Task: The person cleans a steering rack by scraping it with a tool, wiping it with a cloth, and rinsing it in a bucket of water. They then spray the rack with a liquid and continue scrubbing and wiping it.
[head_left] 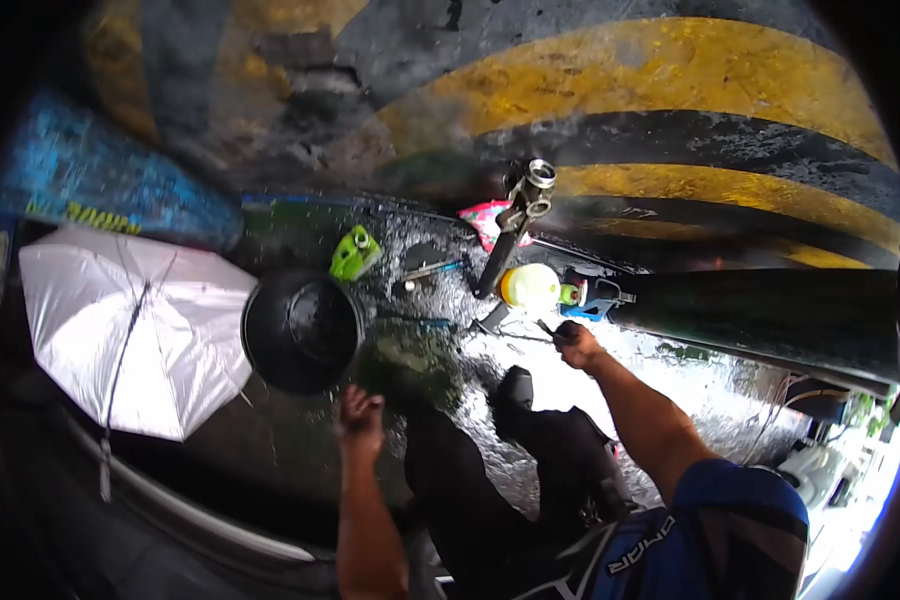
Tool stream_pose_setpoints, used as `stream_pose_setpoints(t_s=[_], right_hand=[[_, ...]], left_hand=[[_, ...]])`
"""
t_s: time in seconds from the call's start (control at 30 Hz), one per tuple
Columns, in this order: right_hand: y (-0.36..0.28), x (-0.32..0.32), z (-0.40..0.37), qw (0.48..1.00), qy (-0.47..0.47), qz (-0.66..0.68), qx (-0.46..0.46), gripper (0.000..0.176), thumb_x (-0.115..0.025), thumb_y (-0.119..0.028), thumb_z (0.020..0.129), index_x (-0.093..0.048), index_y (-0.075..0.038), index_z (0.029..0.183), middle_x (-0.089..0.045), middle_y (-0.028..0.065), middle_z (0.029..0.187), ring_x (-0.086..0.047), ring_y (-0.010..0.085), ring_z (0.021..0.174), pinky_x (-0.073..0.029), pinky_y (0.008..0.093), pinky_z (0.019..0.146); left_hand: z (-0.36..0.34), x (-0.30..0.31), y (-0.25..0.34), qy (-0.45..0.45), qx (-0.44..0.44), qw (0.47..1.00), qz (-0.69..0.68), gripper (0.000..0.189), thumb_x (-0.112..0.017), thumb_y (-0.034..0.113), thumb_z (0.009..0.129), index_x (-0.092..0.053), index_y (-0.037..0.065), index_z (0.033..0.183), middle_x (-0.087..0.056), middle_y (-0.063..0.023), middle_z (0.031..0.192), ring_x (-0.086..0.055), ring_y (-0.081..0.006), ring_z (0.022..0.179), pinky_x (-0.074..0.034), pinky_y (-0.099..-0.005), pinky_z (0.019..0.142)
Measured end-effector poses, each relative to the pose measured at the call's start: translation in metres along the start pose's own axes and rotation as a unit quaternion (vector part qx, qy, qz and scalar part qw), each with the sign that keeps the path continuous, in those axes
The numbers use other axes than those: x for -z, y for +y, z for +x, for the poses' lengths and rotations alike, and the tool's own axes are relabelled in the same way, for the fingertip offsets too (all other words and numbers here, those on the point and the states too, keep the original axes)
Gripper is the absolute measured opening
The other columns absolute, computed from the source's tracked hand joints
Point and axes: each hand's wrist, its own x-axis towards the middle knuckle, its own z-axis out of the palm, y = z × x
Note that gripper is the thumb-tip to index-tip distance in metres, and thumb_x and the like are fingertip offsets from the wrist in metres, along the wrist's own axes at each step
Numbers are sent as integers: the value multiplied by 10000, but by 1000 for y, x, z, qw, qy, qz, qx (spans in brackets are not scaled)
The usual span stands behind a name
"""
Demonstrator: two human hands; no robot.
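My right hand [576,347] is closed around a short dark tool [548,330] whose exact kind I cannot make out. Just beyond it is a round pale yellow container [533,288], very bright in the glare. A metal part with two ring-shaped ends [515,220] leans on its long dark stem beside that container. My left hand [360,417] is raised with fingers loosely bent and apart, nothing visible in it. Closest to it is a black bucket [303,333], and the hand appears apart from its rim.
An open silver umbrella [145,325] lies left of the bucket. A green plastic container [354,253] and a thin tool [433,271] rest on the wet ground [410,360]. Yellow and black striped wall [670,80] rises ahead. A dark green cylinder [760,322] extends at right.
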Motion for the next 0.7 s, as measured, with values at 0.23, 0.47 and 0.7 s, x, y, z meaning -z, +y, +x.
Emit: stream_pose_setpoints(t_s=[0.23, 0.47, 0.7], right_hand=[[-100, -16, 4, 971, 141, -179, 79, 158, -554, -163, 912, -586, -16, 866, -610, 140, 775, -565, 266, 721, -456, 386, 667], [-69, -63, 18, 945, 99, -281, 134, 165, -573, -172, 950, -578, -8, 935, -603, 59, 752, -552, 147, 716, -466, 299, 695], [-6, -74, 48, 983, 153, 2, 97, 204, -625, -147, 911, -577, 8, 1035, -639, 106, 935, -588, 166, 871, -487, 313, 791]], left_hand=[[181, -75, 174, -154, -50, 987, -11, 776, -735, 354, 835, -371, -42, 1395, -517, -247, 1336, -540, -304, 1215, -442, -366, 1003], [224, -141, 275, -191, -257, 946, -42, 732, -770, 323, 810, -434, -48, 1344, -550, -255, 1282, -543, -332, 1193, -442, -388, 988], [239, -267, 347, -38, -397, 909, 119, 775, -776, 501, 713, -540, -37, 1218, -589, -230, 1184, -539, -365, 1157, -383, -451, 1024]])
